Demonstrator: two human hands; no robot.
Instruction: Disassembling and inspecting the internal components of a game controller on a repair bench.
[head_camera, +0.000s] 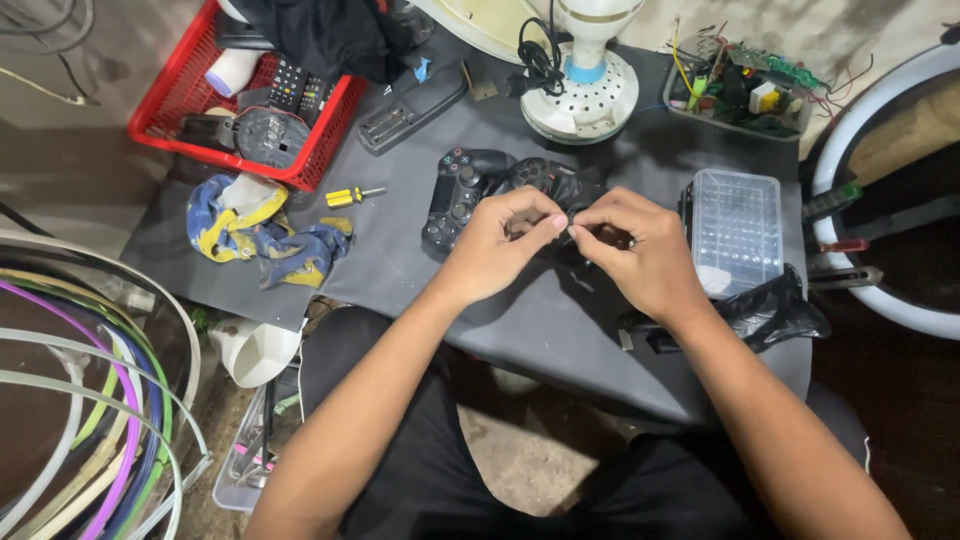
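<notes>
My left hand (497, 246) and my right hand (640, 250) meet over a dark grey mat (400, 260), fingertips pinched together on a small dark part that is too tiny to make out. Under them lies a black game controller shell (560, 185), partly hidden by my fingers. A second black game controller (458, 195) lies just left of my left hand, face up. A small yellow-handled screwdriver (352, 195) rests farther left on the mat.
A clear plastic parts box (737, 228) sits to the right, a black plastic bag (775, 310) below it. A red basket (190, 90) of remotes stands at back left, a blue-yellow rag (250, 235) beside it. A white fan base (580, 95) and circuit-board tray (745, 90) are behind.
</notes>
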